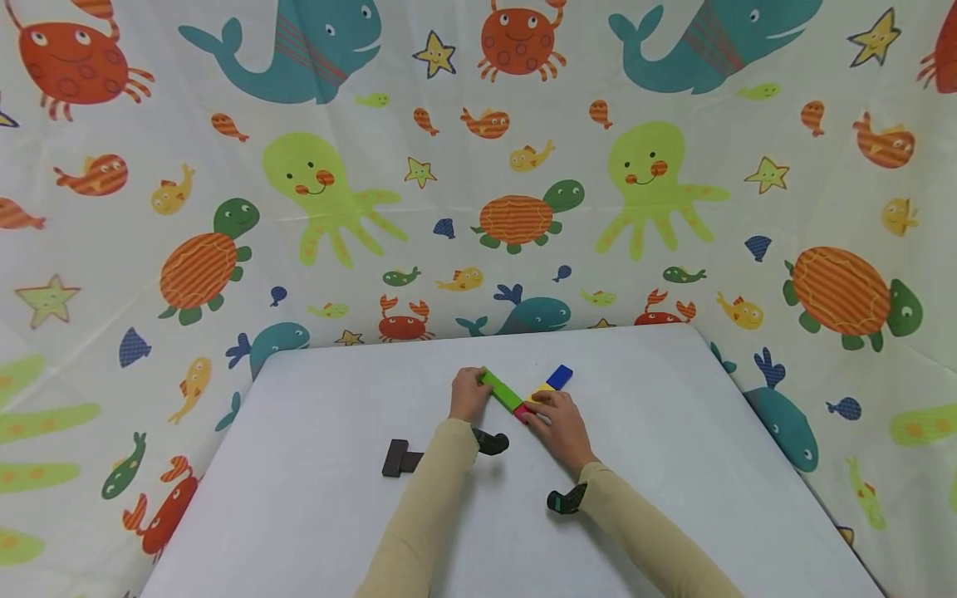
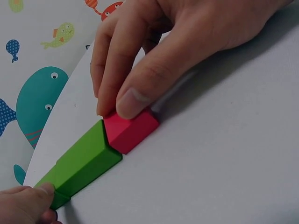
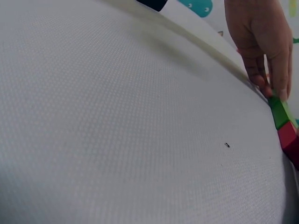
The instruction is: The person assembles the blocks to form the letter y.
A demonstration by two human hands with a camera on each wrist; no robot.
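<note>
1. Blocks [image 1: 503, 391] make a V on the big white surface [image 1: 299, 515].
2. Left hand [image 1: 468, 395] reaches down, pinching the long green piece's [image 2: 88, 156] far end.
3. Right hand [image 1: 561, 425] leans over, thumb and finger pinching the little red block [image 2: 133, 133].

wht tbl [image 1: 658, 432], wht cloth [image 1: 224, 170] behind w/ octopus [image 1: 308, 158], turtle [image 1: 516, 218], whale [image 1: 310, 58], crab [image 1: 517, 46] prints

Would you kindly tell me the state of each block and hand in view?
Two green rectangular blocks: lying flat, end to end.
Small red block: touching the green.
Yellow block: partly hidden.
Blue rectangular block: touching the yellow.
Dark brown blocks: in a T, partly behind the tan sleeve.
Left hand: pinching the green end.
Right hand: pinching the red.
</note>
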